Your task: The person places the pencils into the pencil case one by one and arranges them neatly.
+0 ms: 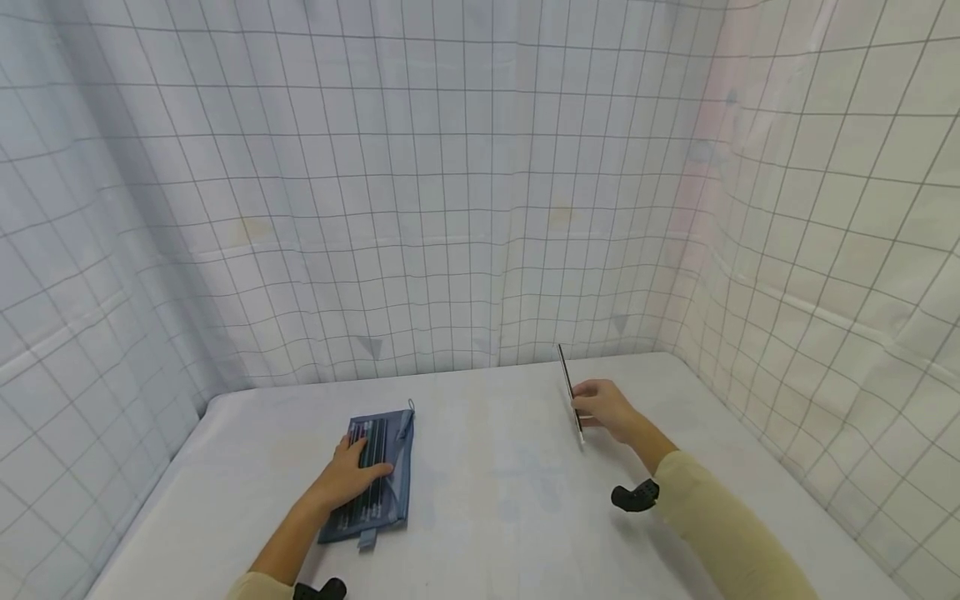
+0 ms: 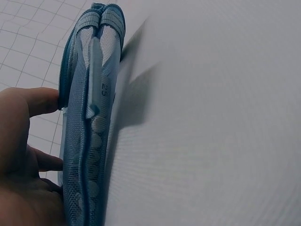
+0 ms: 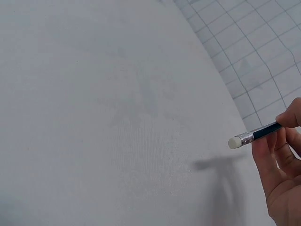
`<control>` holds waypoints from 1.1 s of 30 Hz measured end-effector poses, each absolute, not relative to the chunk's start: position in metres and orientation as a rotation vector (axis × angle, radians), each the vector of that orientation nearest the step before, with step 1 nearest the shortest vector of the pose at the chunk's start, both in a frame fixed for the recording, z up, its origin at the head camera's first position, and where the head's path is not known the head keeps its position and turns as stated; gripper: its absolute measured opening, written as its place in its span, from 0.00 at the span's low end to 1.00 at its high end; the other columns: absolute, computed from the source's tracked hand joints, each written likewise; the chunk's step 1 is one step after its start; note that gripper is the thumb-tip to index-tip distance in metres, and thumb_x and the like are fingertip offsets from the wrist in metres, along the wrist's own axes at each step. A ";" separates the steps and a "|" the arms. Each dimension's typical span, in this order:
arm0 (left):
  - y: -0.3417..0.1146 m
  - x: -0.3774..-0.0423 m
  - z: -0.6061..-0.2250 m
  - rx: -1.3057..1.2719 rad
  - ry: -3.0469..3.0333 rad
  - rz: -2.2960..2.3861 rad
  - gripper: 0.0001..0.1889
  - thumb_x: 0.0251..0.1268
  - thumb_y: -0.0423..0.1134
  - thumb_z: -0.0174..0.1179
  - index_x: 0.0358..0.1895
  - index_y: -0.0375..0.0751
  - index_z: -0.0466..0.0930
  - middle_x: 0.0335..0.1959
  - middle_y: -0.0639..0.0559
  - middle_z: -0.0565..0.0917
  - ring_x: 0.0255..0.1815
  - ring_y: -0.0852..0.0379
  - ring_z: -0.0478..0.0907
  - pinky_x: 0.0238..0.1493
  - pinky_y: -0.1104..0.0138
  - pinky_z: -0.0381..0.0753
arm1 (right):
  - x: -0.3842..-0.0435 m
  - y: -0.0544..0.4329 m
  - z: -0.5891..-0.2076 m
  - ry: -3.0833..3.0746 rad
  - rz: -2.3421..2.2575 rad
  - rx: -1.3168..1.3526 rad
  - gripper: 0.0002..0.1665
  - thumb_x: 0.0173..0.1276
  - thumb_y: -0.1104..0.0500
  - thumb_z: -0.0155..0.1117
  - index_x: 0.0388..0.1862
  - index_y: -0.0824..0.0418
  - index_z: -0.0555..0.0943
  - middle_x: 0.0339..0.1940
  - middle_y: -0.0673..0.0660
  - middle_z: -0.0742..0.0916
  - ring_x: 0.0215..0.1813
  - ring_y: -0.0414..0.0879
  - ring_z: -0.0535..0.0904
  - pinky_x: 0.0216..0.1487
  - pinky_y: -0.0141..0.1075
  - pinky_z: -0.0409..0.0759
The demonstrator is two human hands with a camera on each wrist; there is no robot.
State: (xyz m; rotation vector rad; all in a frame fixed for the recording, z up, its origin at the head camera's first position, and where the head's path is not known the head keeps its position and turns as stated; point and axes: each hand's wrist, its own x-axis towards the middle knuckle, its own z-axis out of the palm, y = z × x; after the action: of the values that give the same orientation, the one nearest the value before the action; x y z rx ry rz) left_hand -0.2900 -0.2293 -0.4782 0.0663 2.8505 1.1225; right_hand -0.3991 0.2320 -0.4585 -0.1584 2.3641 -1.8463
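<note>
A flat blue mesh zip pouch (image 1: 397, 492) lies on the left side of the table, a row of dark pencils (image 1: 375, 437) showing through its top. My left hand (image 1: 348, 479) rests on it with the fingers spread. From the left wrist, the pouch (image 2: 77, 150) is seen edge-on, with pale round pencil ends (image 2: 95, 141) inside and fingertips touching its upper face. Farther right, my right hand (image 1: 606, 408) pinches a dark pencil (image 1: 566, 377) above the table. In the right wrist view its white eraser (image 3: 234, 142) and silver ferrule stick out past the thumb.
A white cloth covers the table (image 1: 487, 500). White grid-patterned curtains (image 1: 450, 208) hang behind it and along both sides. Each wrist carries a black device (image 1: 634, 496), close to the tabletop at the right.
</note>
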 end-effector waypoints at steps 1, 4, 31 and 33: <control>-0.229 -0.290 -0.478 0.065 2.849 1.123 0.49 0.71 0.53 0.63 0.75 0.15 0.51 0.76 0.14 0.40 0.76 0.16 0.38 0.70 0.27 0.47 | -0.399 0.230 -0.458 2.365 -1.844 -0.158 0.21 0.73 0.69 0.59 0.60 0.80 0.73 0.56 0.74 0.81 0.54 0.61 0.83 0.50 0.46 0.86; -0.229 -0.290 -0.477 0.059 2.841 1.128 0.49 0.71 0.53 0.63 0.76 0.16 0.50 0.76 0.14 0.39 0.76 0.16 0.38 0.70 0.28 0.46 | -0.398 0.225 -0.458 2.356 -1.844 -0.158 0.21 0.73 0.69 0.59 0.60 0.81 0.73 0.56 0.74 0.81 0.54 0.61 0.83 0.49 0.46 0.86; -0.229 -0.291 -0.476 0.056 2.811 1.158 0.50 0.71 0.53 0.63 0.76 0.16 0.49 0.77 0.15 0.38 0.77 0.17 0.36 0.71 0.28 0.44 | -0.392 0.189 -0.462 2.284 -1.849 -0.182 0.18 0.70 0.70 0.62 0.55 0.79 0.76 0.47 0.65 0.83 0.45 0.54 0.84 0.45 0.44 0.87; -0.229 -0.290 -0.476 0.052 2.809 1.158 0.50 0.71 0.53 0.63 0.76 0.16 0.49 0.77 0.15 0.38 0.77 0.17 0.36 0.71 0.28 0.44 | -0.392 0.185 -0.463 2.276 -1.850 -0.192 0.19 0.69 0.70 0.63 0.56 0.79 0.75 0.46 0.64 0.83 0.44 0.53 0.84 0.45 0.44 0.87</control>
State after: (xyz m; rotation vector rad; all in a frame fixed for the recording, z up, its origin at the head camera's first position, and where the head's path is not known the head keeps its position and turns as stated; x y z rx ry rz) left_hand -0.2905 -0.2293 -0.4756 0.0525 2.8094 1.1580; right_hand -0.3922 0.1853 -0.4632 -0.1921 2.2757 -1.8497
